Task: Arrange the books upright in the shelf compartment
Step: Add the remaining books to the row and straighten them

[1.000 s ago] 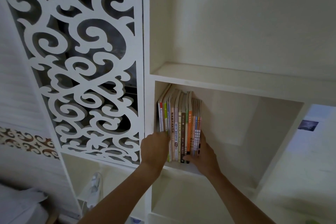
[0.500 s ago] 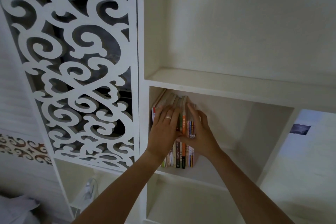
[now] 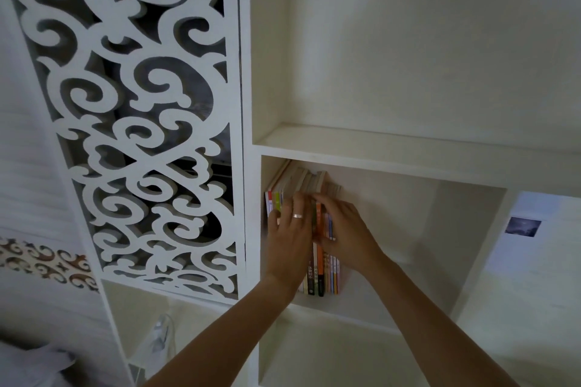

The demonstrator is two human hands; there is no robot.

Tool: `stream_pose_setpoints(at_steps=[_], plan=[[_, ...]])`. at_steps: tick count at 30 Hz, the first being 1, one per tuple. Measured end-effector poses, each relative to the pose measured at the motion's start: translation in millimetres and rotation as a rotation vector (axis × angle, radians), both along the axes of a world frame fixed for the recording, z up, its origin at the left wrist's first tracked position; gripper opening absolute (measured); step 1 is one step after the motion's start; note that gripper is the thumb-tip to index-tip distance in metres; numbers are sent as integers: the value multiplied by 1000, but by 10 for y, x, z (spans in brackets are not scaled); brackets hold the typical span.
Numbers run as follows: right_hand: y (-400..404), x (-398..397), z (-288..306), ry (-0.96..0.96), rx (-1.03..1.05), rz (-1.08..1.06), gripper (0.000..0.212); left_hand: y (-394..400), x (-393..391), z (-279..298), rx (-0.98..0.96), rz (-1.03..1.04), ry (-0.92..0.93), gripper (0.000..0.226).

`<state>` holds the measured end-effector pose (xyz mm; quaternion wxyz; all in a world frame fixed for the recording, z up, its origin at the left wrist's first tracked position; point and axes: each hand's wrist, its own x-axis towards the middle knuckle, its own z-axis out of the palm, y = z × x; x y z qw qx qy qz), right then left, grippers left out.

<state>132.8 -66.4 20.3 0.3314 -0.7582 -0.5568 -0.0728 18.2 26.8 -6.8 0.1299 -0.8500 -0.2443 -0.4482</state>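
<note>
Cream shelving unit point(image 3: 408, 154) beside white scrollwork panel point(image 3: 141, 122).

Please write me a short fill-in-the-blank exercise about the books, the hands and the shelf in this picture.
1. The books stand at the ____ end of their compartment.
2. A ring shows on a finger of the ____ hand.
3. The right hand rests on the ____ side of the row of books.
4. The carved panel with its scroll pattern is ____ in colour.

Missing words: left; left; right; white
</note>
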Motion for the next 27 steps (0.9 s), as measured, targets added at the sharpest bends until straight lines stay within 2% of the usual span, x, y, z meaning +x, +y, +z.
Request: stream_pose_setpoints(at_steps=[8, 14, 23, 27], plan=[[3, -58, 3, 54, 13, -42, 78, -45, 8, 53, -90, 1, 15, 66], [-7, -118, -5, 81, 53, -55, 67, -167, 4, 52, -79, -50, -61, 43], [-16, -165, -2, 78, 63, -69, 63, -190, 81, 98, -252, -185, -171, 37], [-19, -140, 16, 131, 47, -58, 61, -218, 159, 35, -336, -203, -159, 38]])
